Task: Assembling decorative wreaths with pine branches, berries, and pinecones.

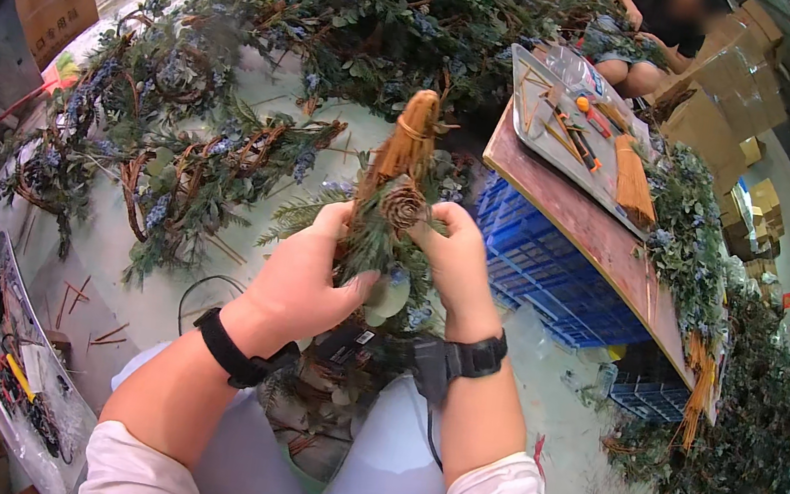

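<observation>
Between my hands, above my lap, is a twig wreath [402,154] with evergreen sprigs, blue berries and round leaves; its bare brown twig end points away from me. A brown pine cone [404,206] sits on its upper side. My left hand [309,270] is closed around the wreath's left side, the thumb lying over the greenery. My right hand [451,258] has thumb and fingers closed at the right edge of the pine cone, against the wreath; the fingertips are partly hidden. The wreath's lower part hangs toward my knees.
A heap of similar wreaths [365,26] lies ahead, with more on the floor to the left. On the right, a board [605,261] over blue crates [539,267] bears a tray [567,175] with pliers and sticks. Another tray [54,411] stands lower left. A person [663,27] sits far right.
</observation>
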The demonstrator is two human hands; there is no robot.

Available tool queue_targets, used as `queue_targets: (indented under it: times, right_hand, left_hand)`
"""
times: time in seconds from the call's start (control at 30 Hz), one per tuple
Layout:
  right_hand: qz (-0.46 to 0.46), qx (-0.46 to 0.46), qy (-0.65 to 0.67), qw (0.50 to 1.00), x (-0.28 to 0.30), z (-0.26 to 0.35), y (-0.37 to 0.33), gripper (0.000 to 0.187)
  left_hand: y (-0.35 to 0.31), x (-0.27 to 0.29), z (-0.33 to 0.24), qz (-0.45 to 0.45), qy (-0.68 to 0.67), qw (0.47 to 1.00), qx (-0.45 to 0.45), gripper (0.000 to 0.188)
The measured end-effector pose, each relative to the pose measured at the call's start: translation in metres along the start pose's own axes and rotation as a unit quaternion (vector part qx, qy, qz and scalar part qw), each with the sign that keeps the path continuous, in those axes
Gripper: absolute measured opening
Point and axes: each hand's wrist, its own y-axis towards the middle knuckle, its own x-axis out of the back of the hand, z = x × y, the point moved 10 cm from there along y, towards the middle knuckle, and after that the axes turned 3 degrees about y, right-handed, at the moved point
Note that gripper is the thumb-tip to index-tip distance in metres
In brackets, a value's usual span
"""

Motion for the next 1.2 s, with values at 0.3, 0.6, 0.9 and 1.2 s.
queue_targets:
  times: [0.3,0.6,0.9,1.2]
  right_hand:
    - [-0.057,0.155,-0.162,0.973,-0.021,0.026,-0.008,0.025]
    - [0.029,0.321,-0.280,0.904,-0.043,0.093,-0.046,0.026]
    - [0.089,0.252,-0.318,0.910,-0.055,0.084,-0.045,0.048]
    - [-0.011,0.302,-0.431,0.850,-0.051,0.110,-0.058,0.032]
  left_hand:
    - [0.007,0.027,0.005,-0.083,0.036,0.995,-0.033,0.052]
    - [0.010,0.032,0.013,-0.101,0.020,0.993,-0.053,0.049]
    - [0.008,0.027,0.013,-0.089,0.027,0.995,-0.031,0.052]
    - [0.011,0.015,0.012,-0.036,0.017,0.999,-0.031,0.055]
